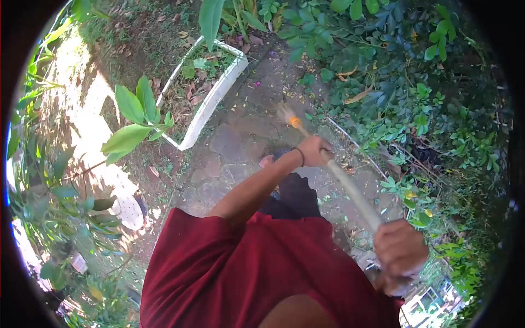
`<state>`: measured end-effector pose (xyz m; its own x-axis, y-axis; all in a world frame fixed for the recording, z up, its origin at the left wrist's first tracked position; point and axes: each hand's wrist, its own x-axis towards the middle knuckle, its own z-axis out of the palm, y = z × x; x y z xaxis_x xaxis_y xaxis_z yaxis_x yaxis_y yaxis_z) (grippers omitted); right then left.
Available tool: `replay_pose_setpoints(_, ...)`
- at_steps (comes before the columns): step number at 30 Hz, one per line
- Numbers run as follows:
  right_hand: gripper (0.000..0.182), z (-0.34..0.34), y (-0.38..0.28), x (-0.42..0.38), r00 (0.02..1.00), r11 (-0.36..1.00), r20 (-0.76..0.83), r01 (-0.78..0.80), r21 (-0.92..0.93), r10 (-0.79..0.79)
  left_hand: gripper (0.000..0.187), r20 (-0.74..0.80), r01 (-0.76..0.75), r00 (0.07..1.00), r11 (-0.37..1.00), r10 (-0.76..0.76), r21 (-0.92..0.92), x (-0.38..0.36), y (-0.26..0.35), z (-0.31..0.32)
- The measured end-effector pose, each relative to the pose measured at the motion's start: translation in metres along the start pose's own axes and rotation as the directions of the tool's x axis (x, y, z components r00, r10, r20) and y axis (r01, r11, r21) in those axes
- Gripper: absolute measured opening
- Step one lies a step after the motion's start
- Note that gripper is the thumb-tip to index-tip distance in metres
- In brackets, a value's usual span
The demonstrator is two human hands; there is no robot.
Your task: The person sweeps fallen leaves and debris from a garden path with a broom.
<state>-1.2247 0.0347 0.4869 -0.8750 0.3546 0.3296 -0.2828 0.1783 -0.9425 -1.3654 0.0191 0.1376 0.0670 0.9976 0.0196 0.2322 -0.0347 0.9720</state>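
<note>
Centrally, we see a long, pale-handled broom (353,188) with orange binding, slanting across a grey stone path (232,143); we cannot tell whether its bristles touch. Our left hand (317,150) is wrapped around mid-handle, our right hand (401,249) around the upper end. A wide swing might snag the bristles in leafy green shrubs (415,115) or knock the white, raised rectangular edging (213,101); between them runs open paving.

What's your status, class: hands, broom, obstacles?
Left hand, right hand: gripping broom handle. Bristles over stone path, contact unclear. Leafy plants crowding path's right edge.
</note>
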Motion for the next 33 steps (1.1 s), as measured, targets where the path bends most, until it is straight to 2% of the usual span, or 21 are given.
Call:
replay_pose_setpoints(2,0.057,-0.024,-0.021,0.019,0.99,0.988,-0.04,0.14,0.068,-0.138,0.015,0.106,-0.005,0.994,1.0,0.006,-0.011,0.027,0.036,-0.023)
replay_pose_setpoints(3,0.057,-0.032,-0.027,0.026,0.991,0.989,-0.046,0.13,0.076,-0.127,0.015,0.111,0.007,0.994,1.0,-0.005,-0.017,0.036,0.039,-0.031)
replay_pose_setpoints(5,0.056,-0.049,-0.029,0.037,0.987,0.99,-0.084,0.138,-0.022,-0.139,0.017,0.089,-0.097,0.991,0.995,0.097,-0.005,0.063,0.033,-0.061)
replay_pose_setpoints(7,0.053,-0.05,0.01,0.034,0.973,0.989,-0.19,0.119,-0.085,-0.133,0.019,0.107,-0.145,0.985,0.982,0.133,0.12,0.09,0.008,-0.095)
replay_pose_setpoints(9,0.049,-0.035,0.052,0.032,0.951,0.989,-0.281,0.105,-0.105,-0.131,0.018,0.23,-0.199,0.963,0.945,0.139,0.258,0.122,-0.027,-0.13)
replay_pose_setpoints(11,0.043,-0.019,0.098,0.037,0.905,0.984,-0.401,0.087,-0.153,-0.142,0.016,0.359,-0.106,0.931,0.894,-0.064,0.434,0.152,-0.052,-0.15)
replay_pose_setpoints(14,0.04,-0.019,0.157,0.029,0.87,0.97,-0.47,0.041,-0.24,-0.153,0.013,0.331,-0.134,0.943,0.878,-0.029,0.46,0.178,-0.115,-0.141)
replay_pose_setpoints(15,0.039,-0.021,0.164,0.025,0.85,0.97,-0.517,-0.033,-0.239,-0.099,0.013,0.36,-0.151,0.933,0.884,-0.021,0.442,0.18,-0.127,-0.121)
replay_pose_setpoints(17,0.04,-0.02,0.146,0.023,0.774,0.95,-0.632,-0.216,-0.225,0.026,0.012,0.586,-0.197,0.809,0.922,-0.038,0.333,0.167,-0.147,-0.07)
replay_pose_setpoints(18,0.042,-0.018,0.118,0.017,0.766,0.932,-0.64,-0.273,-0.237,0.062,0.011,0.551,0.105,0.822,0.989,-0.146,0.105,0.14,-0.165,-0.02)
replay_pose_setpoints(19,0.044,-0.012,0.088,0.014,0.756,0.913,-0.647,-0.328,-0.243,0.1,0.009,0.562,-0.077,0.827,0.993,0.015,0.088,0.125,-0.112,-0.001)
replay_pose_setpoints(20,0.048,-0.005,0.06,0.023,0.73,0.906,-0.666,-0.373,-0.2,0.153,0.009,0.59,-0.157,0.795,0.987,0.138,-0.019,0.113,-0.093,0.03)
replay_pose_setpoints(21,0.046,-0.01,0.041,0.03,0.822,0.894,-0.546,-0.357,-0.271,0.162,0.012,0.807,-0.19,0.581,0.982,0.103,0.011,0.119,-0.044,0.039)
replay_pose_setpoints(22,0.047,-0.008,0.025,0.043,0.844,0.865,-0.519,-0.356,-0.354,0.135,0.016,0.882,-0.142,0.455,0.988,0.124,-0.066,0.116,-0.021,0.061)
replay_pose_setpoints(24,0.049,-0.001,0.0,0.051,0.85,0.821,-0.515,-0.369,-0.436,0.109,0.019,0.805,-0.227,0.49,0.941,0.334,-0.252,0.102,0.028,0.09)
replay_pose_setpoints(25,0.045,0.004,-0.02,0.038,0.82,0.847,-0.57,-0.336,-0.411,0.049,0.019,0.82,-0.222,0.465,0.94,0.335,-0.258,0.097,0.042,0.086)
replay_pose_setpoints(27,0.037,0.018,-0.062,0.011,0.745,0.895,-0.665,-0.259,-0.363,-0.054,0.024,0.71,-0.252,0.608,0.935,0.355,-0.251,0.084,0.077,0.078)
replay_pose_setpoints(28,0.038,0.026,-0.066,0.002,0.715,0.906,-0.693,-0.232,-0.353,-0.087,0.026,0.71,-0.215,0.635,0.953,0.304,-0.215,0.08,0.08,0.058)
replay_pose_setpoints(31,0.043,0.041,-0.038,0.003,0.642,0.916,-0.752,-0.195,-0.35,-0.151,0.029,0.687,-0.261,0.703,0.965,0.186,0.006,0.079,0.043,-0.033)
replay_pose_setpoints(32,0.047,0.048,-0.014,0.007,0.647,0.957,-0.751,-0.115,-0.268,-0.132,0.028,0.61,-0.305,0.761,0.952,0.22,0.036,0.072,0.013,-0.063)
replay_pose_setpoints(33,0.051,0.056,0.014,0.012,0.655,0.982,-0.747,-0.036,-0.183,-0.115,0.027,0.705,-0.271,0.694,0.96,0.147,0.067,0.074,-0.01,-0.097)
